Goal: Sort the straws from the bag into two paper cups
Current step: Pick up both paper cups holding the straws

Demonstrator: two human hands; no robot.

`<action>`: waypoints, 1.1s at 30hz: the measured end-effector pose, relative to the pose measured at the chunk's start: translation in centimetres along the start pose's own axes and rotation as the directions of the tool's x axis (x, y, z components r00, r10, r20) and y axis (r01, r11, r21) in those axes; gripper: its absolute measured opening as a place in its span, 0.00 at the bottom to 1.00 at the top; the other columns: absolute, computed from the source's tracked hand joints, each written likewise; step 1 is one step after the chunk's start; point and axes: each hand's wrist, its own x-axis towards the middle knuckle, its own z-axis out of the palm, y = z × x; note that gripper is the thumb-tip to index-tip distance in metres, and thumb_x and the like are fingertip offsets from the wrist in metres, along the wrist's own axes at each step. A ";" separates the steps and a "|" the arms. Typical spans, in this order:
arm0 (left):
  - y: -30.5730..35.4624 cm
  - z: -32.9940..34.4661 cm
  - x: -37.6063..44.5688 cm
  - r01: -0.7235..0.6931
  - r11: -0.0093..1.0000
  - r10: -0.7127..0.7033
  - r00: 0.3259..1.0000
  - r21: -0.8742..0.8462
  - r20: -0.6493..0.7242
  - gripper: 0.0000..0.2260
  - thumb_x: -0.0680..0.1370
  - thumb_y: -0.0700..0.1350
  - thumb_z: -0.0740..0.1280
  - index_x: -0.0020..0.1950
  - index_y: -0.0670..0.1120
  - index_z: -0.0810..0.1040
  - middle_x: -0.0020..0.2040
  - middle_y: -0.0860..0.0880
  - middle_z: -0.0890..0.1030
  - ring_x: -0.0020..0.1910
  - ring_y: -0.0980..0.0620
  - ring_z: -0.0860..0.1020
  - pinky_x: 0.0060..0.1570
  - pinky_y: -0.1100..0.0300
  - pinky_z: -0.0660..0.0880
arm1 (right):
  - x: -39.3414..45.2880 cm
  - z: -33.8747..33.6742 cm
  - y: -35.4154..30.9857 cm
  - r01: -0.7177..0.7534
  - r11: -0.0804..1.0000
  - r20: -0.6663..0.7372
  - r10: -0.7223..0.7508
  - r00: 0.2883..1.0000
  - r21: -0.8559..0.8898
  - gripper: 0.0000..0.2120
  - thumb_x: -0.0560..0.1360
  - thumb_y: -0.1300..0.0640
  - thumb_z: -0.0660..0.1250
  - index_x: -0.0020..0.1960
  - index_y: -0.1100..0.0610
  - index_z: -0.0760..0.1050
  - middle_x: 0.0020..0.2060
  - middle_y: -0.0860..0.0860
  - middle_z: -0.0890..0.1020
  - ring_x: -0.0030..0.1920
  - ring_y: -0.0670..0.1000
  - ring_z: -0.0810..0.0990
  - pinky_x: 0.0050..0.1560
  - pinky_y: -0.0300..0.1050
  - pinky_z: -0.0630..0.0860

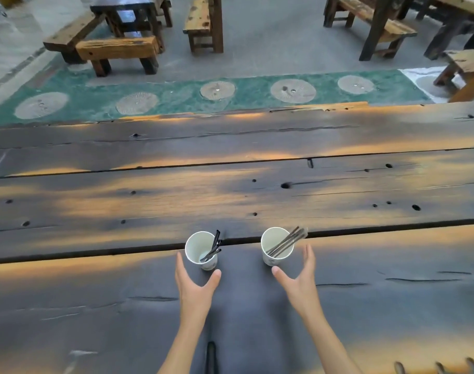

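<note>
Two white paper cups stand side by side on the dark wooden table (230,190). The left cup (200,249) holds a few short black straws (214,245) leaning against its right rim. In the right cup (276,247) lie longer dark straws (287,241) in clear wrappers, their ends jutting past the right rim. My left hand (195,284) is just in front of the left cup, fingers apart, not touching it. My right hand (300,279) is open just in front of and right of the right cup, holding nothing. No bag is in view.
A gap between planks runs behind the cups. Beyond the table's far edge lies a green floor strip (244,95) with round stone discs, then wooden benches (117,49) and tables. A dark slot (211,354) shows near the table's front edge between my forearms.
</note>
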 end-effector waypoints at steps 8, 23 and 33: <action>-1.2 0.3 2.8 0.131 0.989 -0.131 0.991 -0.073 0.004 0.49 0.70 0.50 0.79 0.80 0.61 0.49 0.81 0.59 0.55 0.79 0.56 0.56 0.76 0.46 0.59 | 3.0 1.9 2.0 -0.088 0.992 0.046 0.084 0.995 0.089 0.47 0.69 0.59 0.77 0.78 0.45 0.52 0.76 0.42 0.63 0.76 0.43 0.61 0.74 0.48 0.60; -0.6 2.1 5.9 0.004 0.989 -0.004 1.000 -0.147 0.001 0.38 0.66 0.37 0.81 0.64 0.67 0.68 0.59 0.65 0.77 0.60 0.64 0.76 0.62 0.60 0.72 | 6.0 3.6 3.4 -0.082 0.989 -0.011 0.084 0.996 0.123 0.33 0.63 0.53 0.80 0.58 0.33 0.66 0.53 0.33 0.79 0.55 0.37 0.78 0.54 0.38 0.72; -0.4 2.4 5.7 0.063 0.983 -0.071 0.997 -0.175 -0.039 0.32 0.67 0.45 0.81 0.57 0.73 0.69 0.56 0.68 0.78 0.55 0.67 0.78 0.54 0.61 0.74 | 6.6 3.7 2.9 -0.074 0.987 -0.033 0.079 0.996 0.145 0.31 0.63 0.53 0.80 0.57 0.37 0.66 0.51 0.37 0.81 0.53 0.39 0.80 0.55 0.41 0.74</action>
